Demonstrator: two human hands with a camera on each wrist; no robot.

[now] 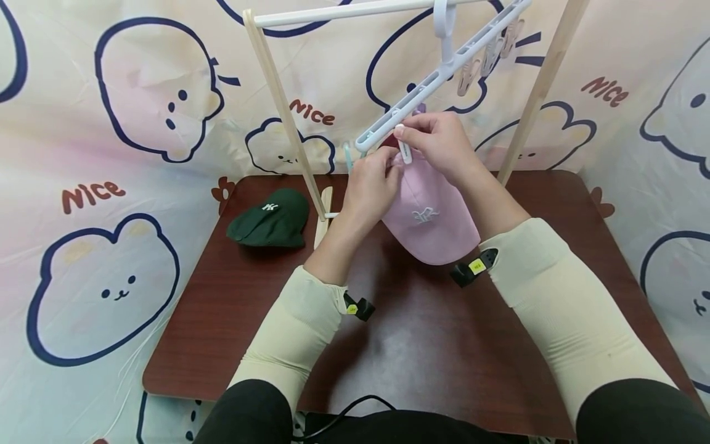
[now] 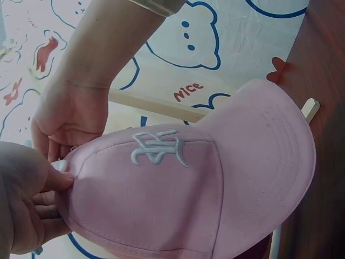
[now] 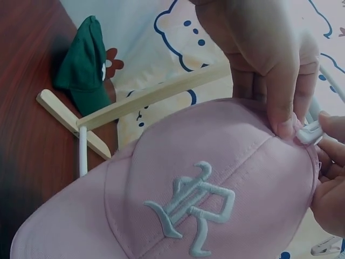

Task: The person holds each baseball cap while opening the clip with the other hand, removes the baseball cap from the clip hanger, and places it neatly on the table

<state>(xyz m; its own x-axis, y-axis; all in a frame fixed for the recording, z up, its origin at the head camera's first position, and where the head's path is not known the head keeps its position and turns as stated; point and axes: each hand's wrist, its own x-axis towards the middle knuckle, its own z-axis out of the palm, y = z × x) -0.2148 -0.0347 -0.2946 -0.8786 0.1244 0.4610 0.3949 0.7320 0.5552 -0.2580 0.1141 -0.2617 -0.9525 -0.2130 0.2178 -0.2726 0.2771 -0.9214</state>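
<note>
A pink baseball cap (image 1: 431, 231) with a raised light emblem hangs below a light-blue hanger (image 1: 429, 83), its brim lowest. My left hand (image 1: 373, 184) pinches the upper edge of the cap's crown between thumb and fingers, as the right wrist view shows. With my right hand (image 1: 440, 143) I pinch a white clip (image 3: 310, 132) at that same edge, close to the left fingertips. Whether its jaws are closed on the fabric is hard to tell. The fingers partly hide the cap's top, where it meets the hanger.
On the left of the brown table (image 1: 238, 333) lies a dark green cap (image 1: 272, 219). A wooden rack frame (image 1: 283, 105) stands behind, with a white bar (image 1: 344, 11) carrying the hanger. Several pale clips (image 1: 488, 58) dangle from the hanger's far right part.
</note>
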